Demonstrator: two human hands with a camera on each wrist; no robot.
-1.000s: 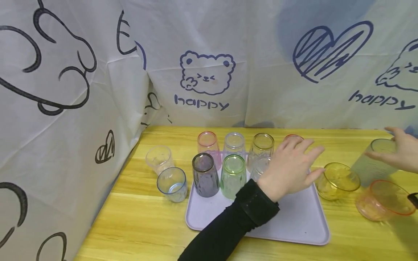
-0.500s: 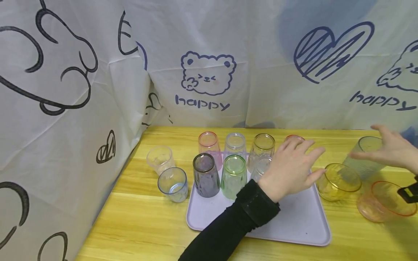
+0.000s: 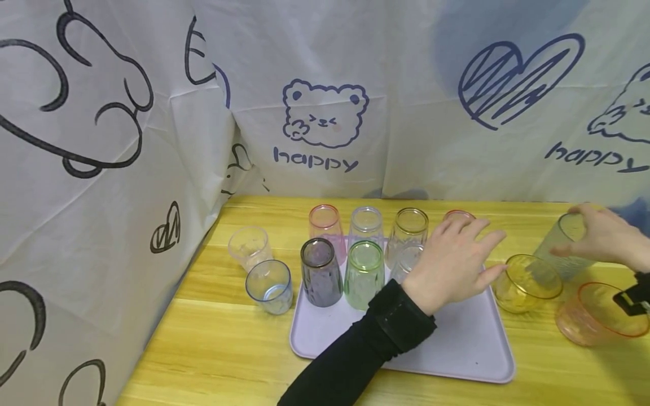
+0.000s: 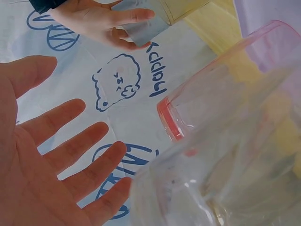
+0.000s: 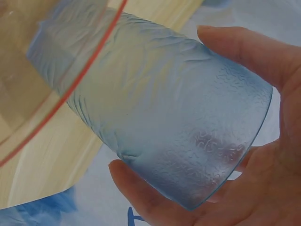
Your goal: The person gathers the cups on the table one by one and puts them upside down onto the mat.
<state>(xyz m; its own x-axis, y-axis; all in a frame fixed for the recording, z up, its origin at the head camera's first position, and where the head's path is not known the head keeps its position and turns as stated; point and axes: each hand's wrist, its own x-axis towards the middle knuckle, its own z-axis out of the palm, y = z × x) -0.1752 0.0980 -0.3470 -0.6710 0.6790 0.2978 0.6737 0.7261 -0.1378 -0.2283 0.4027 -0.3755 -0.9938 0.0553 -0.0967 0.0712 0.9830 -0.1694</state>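
My right hand grips a tall frosted, pale blue-green tumbler near its rim, thumb on one side and fingers on the other. The tumbler stands at the back right of the table. My left hand hovers over the right side of a lilac tray, fingers spread and holding nothing. Below and beside it are upside-down glasses, among them a red-rimmed one and a clear one, both partly hidden by the hand in the head view.
More upturned glasses fill the tray's back left, including a grey one and a green one. Right of the tray stand a yellow bowl and an orange-rimmed bowl. A clear cup and blue-rimmed cup stand left.
My right hand has moved left and its fingers have closed on the frosted tumbler, which has shifted slightly left. The left hand has stayed in place.
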